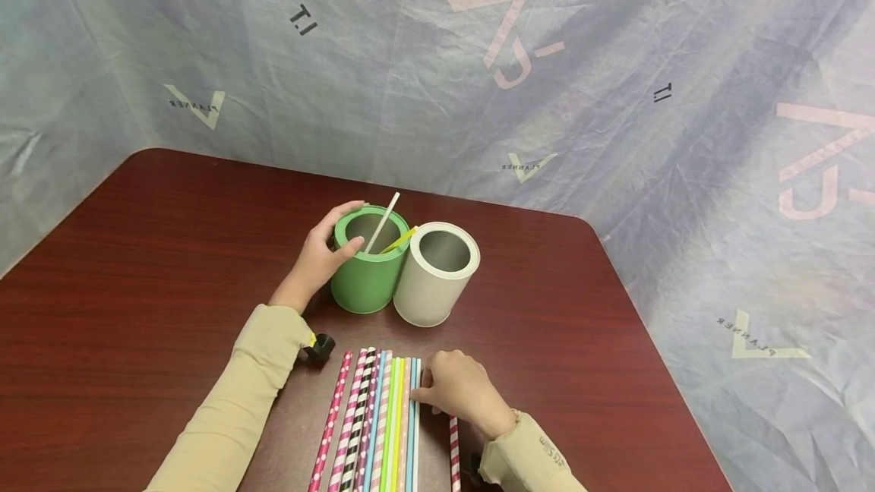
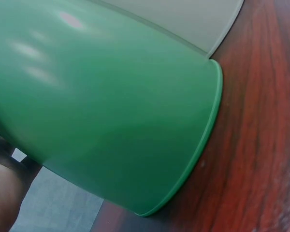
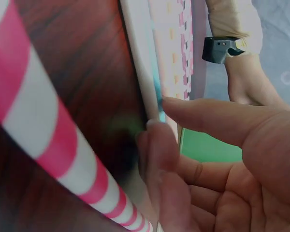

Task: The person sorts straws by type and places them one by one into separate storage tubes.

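Observation:
My left hand (image 1: 321, 249) grips the green can (image 1: 365, 283) at its rim, thumb at the near edge and fingers round the far left side. A white straw (image 1: 383, 220) and a yellow straw (image 1: 399, 240) lean inside that can. Right beside it stands a white can (image 1: 431, 294), its opening showing a bare metal inside. My right hand (image 1: 461, 386) is at the right end of a row of patterned paper straws (image 1: 372, 431). In the right wrist view, its thumb and index finger pinch the outermost white straw (image 3: 137, 48), with a blue one alongside.
A red-and-white striped straw (image 1: 454, 450) lies apart, under the right wrist. The dark red wooden table (image 1: 171, 249) ends at a grey printed cloth (image 1: 383, 82) behind and at the right. A black wrist camera (image 1: 319, 349) sits under my left wrist.

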Available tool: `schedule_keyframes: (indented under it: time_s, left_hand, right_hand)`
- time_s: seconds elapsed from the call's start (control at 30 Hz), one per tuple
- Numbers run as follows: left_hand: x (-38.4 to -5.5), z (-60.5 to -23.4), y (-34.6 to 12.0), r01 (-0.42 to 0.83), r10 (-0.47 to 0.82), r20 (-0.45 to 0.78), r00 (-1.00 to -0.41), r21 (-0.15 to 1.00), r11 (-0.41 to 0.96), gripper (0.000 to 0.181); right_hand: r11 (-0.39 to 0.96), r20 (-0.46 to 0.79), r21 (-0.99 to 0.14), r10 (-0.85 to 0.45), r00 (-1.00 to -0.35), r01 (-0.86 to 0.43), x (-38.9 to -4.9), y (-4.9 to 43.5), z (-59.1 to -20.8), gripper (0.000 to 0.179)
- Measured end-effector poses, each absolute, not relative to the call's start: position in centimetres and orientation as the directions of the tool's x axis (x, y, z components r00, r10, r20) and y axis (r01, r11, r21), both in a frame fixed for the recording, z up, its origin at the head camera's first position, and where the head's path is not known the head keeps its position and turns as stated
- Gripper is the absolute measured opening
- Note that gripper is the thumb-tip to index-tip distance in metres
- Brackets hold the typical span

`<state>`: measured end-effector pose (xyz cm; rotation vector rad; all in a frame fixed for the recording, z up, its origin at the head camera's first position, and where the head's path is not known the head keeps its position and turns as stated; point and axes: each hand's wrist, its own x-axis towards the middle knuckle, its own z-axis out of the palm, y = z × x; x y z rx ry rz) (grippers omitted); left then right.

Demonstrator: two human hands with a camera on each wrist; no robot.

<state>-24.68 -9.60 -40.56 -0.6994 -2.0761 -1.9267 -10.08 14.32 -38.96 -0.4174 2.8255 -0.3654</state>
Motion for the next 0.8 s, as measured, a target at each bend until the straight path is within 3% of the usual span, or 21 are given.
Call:
schedule_keyframes:
  time_s: [0.8]
  left_hand:
    - [-24.48,-40.41,-9.61,0.48,0.192,0.466,-0.864,0.877,0.03,0.059]
  right_hand:
    - [0.771,-0.297,-0.635,-0.289,-0.91,-0.038,-10.49,15.04,-39.8,0.02]
